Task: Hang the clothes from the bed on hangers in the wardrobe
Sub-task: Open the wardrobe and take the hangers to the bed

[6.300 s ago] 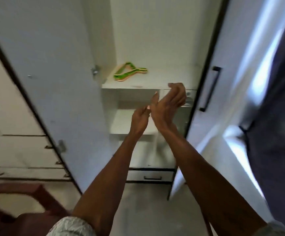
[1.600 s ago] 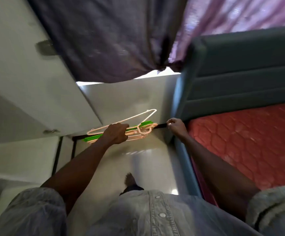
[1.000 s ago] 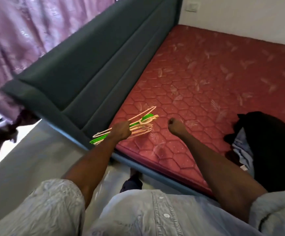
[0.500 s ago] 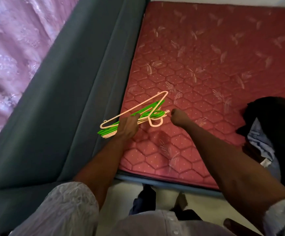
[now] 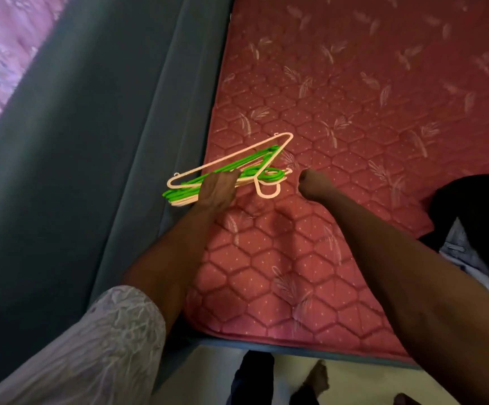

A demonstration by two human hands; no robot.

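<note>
— Gripping the bunch of green and peach hangers (image 5: pixel 231 173), the left hand (image 5: pixel 218 190) hovers over the mattress (image 5: pixel 354 112); right hand (image 5: pixel 313 185) is fisted, empty

— Nothing hung yet: the clothes (image 5: pixel 477 229) lie heaped at the bed's right edge

I find no legible text, label, brand or number anywhere; the mattress (image 5: pixel 354 112) carries only a leaf pattern.

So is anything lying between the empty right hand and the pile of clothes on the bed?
Nothing visible. The right hand hangs curled above bare red mattress, and only open mattress separates it from the clothes at the right edge. The hangers are on its other side, held by the left hand.
</note>
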